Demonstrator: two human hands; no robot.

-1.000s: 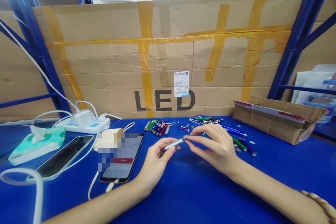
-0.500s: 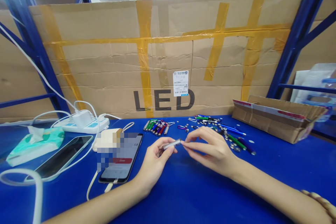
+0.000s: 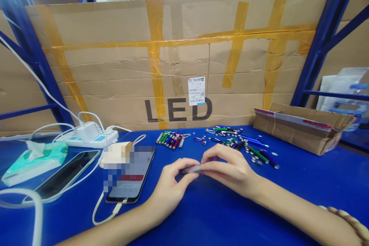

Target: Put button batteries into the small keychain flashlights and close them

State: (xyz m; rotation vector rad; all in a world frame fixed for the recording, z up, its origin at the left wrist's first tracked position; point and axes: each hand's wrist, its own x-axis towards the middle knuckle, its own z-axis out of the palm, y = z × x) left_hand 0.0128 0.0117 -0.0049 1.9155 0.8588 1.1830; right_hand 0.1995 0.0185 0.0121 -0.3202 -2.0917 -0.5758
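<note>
silver-grey tube [image 3: 190,169]: held above the surface [image 3: 207,215], to the right of the lit phone [image 3: 137,186]. my left hand [image 3: 174,188] pinches its barrel, thumb against fingers; my right hand [image 3: 235,171] pinches at the other end, whether on a separate part i cannot tell. judged light, stiff, probably slippery; best gripped mid-barrel. beyond the phone, rightward: row of coloured tubes [image 3: 175,142]; farther right, loose tubes [image 3: 258,154], then cardboard tray [image 3: 288,130].

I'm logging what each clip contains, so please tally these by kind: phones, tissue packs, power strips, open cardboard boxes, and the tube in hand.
Phones: 2
Tissue pack: 1
Power strip: 1
Open cardboard box: 1
Silver tube in the left hand: 1
Total: 6
</note>
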